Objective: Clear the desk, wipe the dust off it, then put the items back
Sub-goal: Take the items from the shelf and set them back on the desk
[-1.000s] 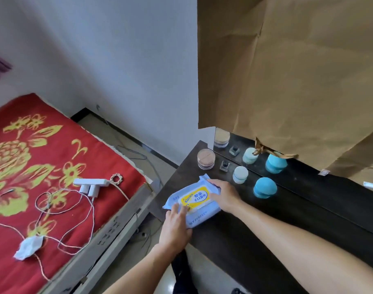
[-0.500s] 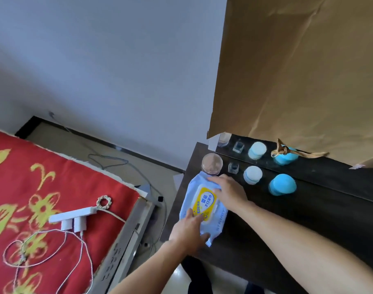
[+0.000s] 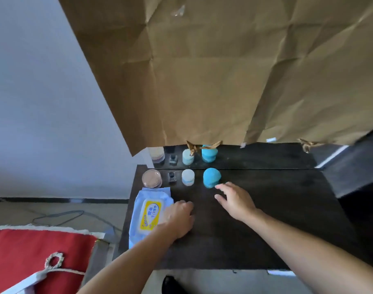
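Wipes pack (image 3: 148,215) lies under left hand (image 3: 179,219), right hand (image 3: 234,200) apart.

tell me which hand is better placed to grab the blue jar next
Right. The right hand is open with fingertips just short of the blue jar, while the left hand rests on the wipes pack.

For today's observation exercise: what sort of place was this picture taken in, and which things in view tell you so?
Probably a bedroom. A dark desk holds small cosmetic jars and a pack of wet wipes, and a bed with a red cover stands beside it.
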`<state>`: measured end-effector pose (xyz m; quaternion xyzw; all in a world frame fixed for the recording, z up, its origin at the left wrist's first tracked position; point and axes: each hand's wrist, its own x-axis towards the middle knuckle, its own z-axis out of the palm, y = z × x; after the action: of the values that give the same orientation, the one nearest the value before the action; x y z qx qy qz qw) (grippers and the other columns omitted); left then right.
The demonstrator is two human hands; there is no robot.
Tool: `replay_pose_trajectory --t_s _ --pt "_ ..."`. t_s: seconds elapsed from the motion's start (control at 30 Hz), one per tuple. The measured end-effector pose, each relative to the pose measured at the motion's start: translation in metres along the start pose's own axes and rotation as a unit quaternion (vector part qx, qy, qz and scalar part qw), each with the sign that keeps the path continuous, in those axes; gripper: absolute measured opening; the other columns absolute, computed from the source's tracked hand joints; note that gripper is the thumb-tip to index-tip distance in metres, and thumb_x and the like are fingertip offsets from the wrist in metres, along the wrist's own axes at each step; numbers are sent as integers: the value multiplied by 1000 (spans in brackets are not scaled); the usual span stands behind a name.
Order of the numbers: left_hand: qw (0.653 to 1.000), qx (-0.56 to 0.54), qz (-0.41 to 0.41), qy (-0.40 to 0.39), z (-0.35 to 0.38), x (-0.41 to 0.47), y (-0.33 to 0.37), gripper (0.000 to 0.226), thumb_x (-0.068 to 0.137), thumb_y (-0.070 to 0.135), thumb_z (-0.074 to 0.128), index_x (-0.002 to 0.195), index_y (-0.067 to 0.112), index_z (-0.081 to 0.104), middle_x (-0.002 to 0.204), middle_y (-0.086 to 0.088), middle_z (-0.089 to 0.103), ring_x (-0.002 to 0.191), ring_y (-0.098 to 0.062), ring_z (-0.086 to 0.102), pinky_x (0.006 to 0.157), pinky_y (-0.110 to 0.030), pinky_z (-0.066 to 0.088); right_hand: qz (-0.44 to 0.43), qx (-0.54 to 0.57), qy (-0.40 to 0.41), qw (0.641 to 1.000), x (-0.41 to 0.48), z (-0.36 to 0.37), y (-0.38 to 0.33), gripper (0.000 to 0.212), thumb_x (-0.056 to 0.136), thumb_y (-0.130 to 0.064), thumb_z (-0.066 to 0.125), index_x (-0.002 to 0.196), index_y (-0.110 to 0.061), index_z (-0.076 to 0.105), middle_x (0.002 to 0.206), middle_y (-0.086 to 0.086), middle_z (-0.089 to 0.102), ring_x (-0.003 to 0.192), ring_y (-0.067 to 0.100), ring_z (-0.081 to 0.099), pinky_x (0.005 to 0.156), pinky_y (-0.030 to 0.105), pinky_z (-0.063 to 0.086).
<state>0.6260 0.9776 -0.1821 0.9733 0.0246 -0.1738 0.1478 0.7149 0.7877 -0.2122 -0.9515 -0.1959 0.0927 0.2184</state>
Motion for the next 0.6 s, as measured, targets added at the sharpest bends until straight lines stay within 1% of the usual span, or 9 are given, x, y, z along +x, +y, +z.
replay_pose_trajectory --t_s 0.07,0.17,0.23,0.37,0.5,0.6 --pt "999 5 32 20 2 1 41 28 88 29 48 111 17 57 114 -7 60 105 -32 58 82 -39 46 14 -1 17 1000 -31 -21 34 34 88 -35 59 120 -24 58 107 -3 60 100 19 60 82 36 50" --pt "997 8 68 46 12 -2 111 30 89 31 48 114 18 58 115 -5 62 106 -31 59 85 -37 47 35 1 47 998 -85 -54 85 33 88 -34 60 119 -24 60 106 -4 61 97 17 63 80 34 50" --pt "995 -5 88 54 20 -4 150 30 89 33 49 115 20 58 116 -4 62 107 -30 59 86 -36 47 39 -8 62 997 -113 -71 111 33 88 -34 60 119 -24 60 106 -4 61 96 17 63 79 33 51" --pt "987 -12 149 62 38 -15 253 27 90 32 48 113 22 59 118 -2 63 107 -29 59 85 -36 48 66 -19 109 992 -180 -123 176 33 87 -32 61 119 -22 61 109 -3 62 96 18 64 80 34 51" --pt "976 -13 209 67 42 -18 337 26 89 31 49 111 23 60 116 -2 64 107 -28 59 85 -34 47 100 -28 158 982 -222 -174 227 32 87 -31 63 118 -22 62 105 -3 63 92 16 64 75 31 51" --pt "963 -7 255 82 37 -11 389 26 90 30 48 110 21 60 113 -3 64 104 -29 59 84 -34 47 125 -31 203 971 -239 -209 262 31 85 -30 64 115 -23 63 100 -3 62 86 18 65 69 32 51"
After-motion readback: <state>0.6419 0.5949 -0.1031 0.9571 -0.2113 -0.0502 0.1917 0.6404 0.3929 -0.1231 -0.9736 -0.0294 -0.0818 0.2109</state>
